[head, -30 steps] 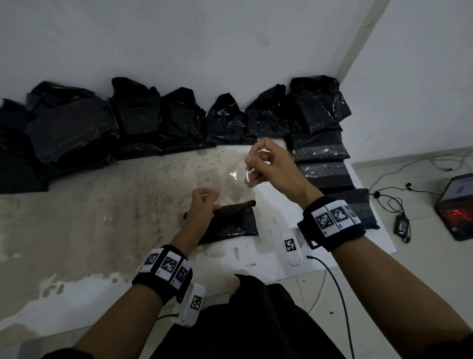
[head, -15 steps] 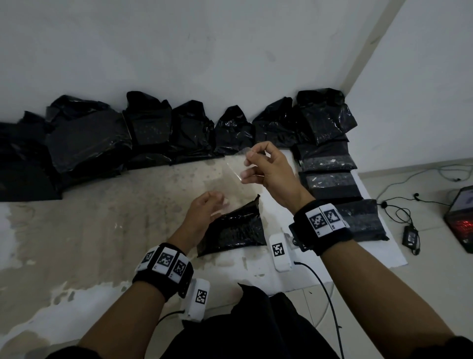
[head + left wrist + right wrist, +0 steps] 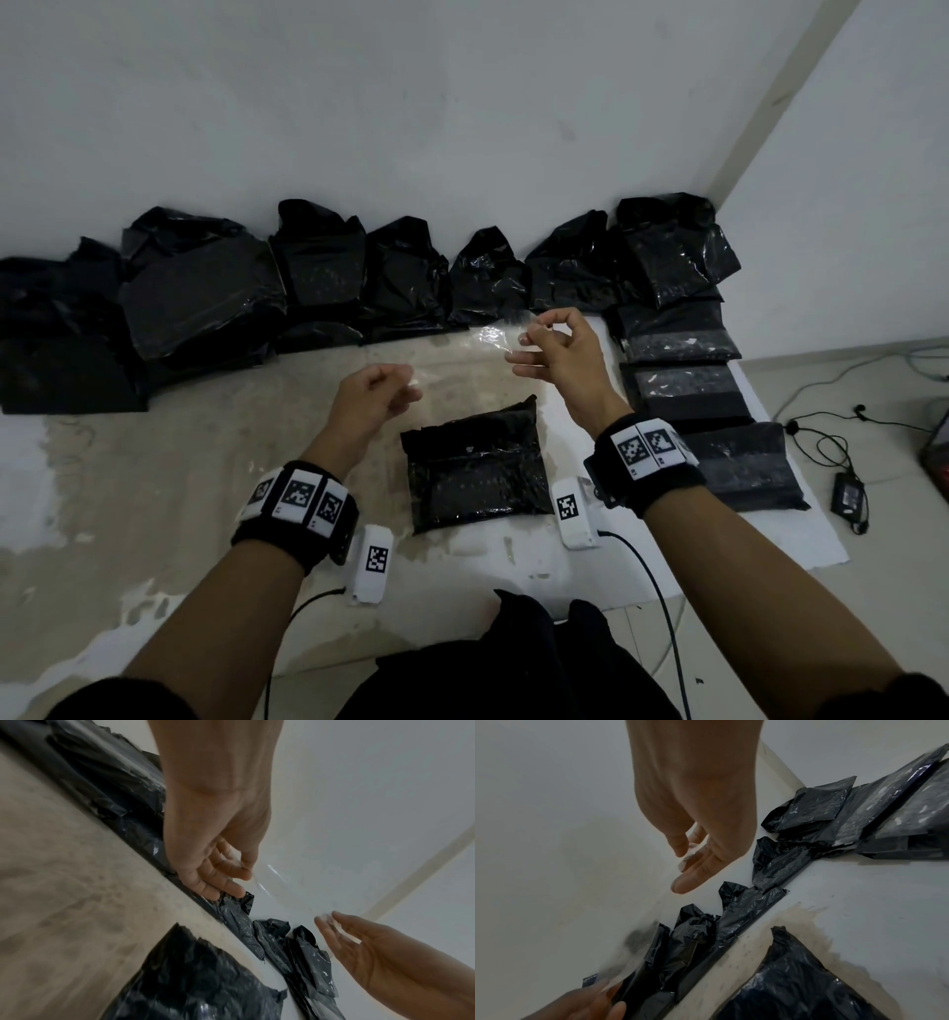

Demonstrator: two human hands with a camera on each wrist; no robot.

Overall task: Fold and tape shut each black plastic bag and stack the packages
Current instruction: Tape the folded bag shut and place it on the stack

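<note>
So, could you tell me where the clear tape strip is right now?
In the head view the tape strip is stretched between both hands, left hand and right hand, above the folded bag.

The head view looks forward and down from above onto both forearms, the stained floor (image 3: 154, 462) and the white wall (image 3: 462, 103) behind it, taking in the whole scene from a moderate distance. The left wrist view sits close behind the left hand (image 3: 218, 841), looking along its fingers toward the wall, steeply tilted, with the right hand (image 3: 385, 953) entering at lower right. The right wrist view looks likewise along the right hand (image 3: 700, 841), the left hand at its lower left corner. All three share the folded black bag (image 3: 477, 462) and the row of black bags (image 3: 411, 277) against the wall
</note>
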